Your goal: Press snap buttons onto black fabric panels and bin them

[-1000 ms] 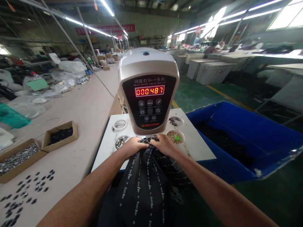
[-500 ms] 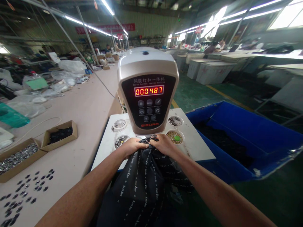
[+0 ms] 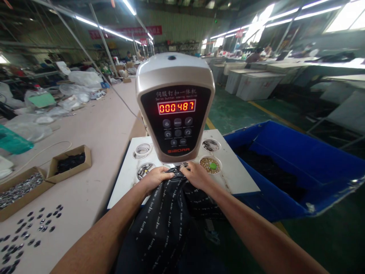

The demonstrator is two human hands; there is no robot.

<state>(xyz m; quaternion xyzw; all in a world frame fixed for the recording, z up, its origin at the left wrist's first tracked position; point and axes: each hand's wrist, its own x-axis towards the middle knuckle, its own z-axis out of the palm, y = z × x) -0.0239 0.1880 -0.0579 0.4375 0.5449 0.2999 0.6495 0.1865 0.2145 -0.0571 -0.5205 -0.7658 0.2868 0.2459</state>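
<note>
Factory floor, white surface (image 3: 242,179) ahead. We pinch black printed fabric (image 3: 165,224) under the press head (image 3: 175,106) (counter reads 000487): left hand (image 3: 154,179) and right hand (image 3: 196,176), both grips closed on it.

A large factory hall stretches back under rows of fluorescent tube lights (image 3: 114,32), with a red banner (image 3: 125,31) hung on the far green wall. A long pale worktable (image 3: 94,133) runs down the left side (its far end heaped with clear plastic bags (image 3: 82,80)). The floor (image 3: 236,110) is dark green with a yellow line. White bins (image 3: 256,85) stand right, beneath bright windows (image 3: 345,17).
</note>
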